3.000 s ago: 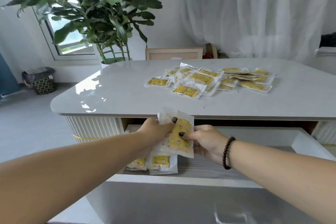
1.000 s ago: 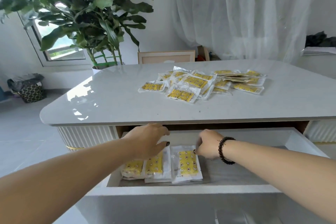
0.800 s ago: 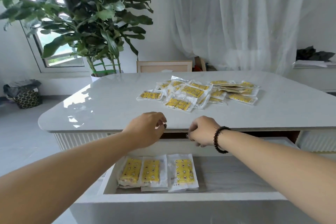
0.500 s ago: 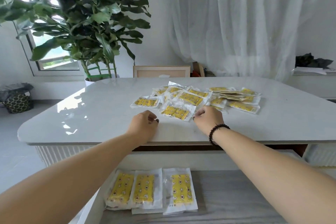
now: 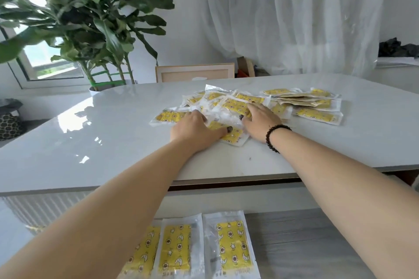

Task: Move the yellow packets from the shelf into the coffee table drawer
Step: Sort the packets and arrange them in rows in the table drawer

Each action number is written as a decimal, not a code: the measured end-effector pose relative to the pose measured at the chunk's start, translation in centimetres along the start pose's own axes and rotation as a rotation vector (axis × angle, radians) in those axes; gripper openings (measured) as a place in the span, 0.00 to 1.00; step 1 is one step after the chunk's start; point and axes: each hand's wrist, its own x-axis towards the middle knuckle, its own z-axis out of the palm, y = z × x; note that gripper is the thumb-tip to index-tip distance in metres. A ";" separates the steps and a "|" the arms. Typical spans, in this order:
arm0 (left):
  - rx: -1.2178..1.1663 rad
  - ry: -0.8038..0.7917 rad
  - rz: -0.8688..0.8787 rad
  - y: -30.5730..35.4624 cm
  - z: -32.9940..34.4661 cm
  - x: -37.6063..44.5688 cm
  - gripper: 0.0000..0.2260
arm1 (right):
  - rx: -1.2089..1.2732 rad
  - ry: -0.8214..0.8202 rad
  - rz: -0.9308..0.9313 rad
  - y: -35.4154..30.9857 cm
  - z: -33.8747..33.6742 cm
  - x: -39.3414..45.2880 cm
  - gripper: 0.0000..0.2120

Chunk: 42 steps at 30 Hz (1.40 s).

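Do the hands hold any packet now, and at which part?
Nothing is lifted yet. The left hand lies flat on the nearest packet of the pile; the right hand lies beside it on other packets.

- Packets (image 5: 233, 244): clear-white wrap, yellow panel with small dark and white star, moon and flower motifs.
- Tabletop (image 5: 113, 133): glossy pale grey-white.
- Drawer (image 5: 299, 244) floor: grey woodgrain.
- Bracelet (image 5: 273, 135): black beads.
- Plant (image 5: 86, 13): dark green.

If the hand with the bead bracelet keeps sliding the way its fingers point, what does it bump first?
Probably the yellow packet right under the right hand's fingertips, in the heap on the table top.
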 end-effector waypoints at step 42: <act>-1.273 0.173 -0.316 -3.0 -1.5 -0.3 0.17 | 1.557 -0.020 0.243 -0.7 -1.8 -2.8 0.19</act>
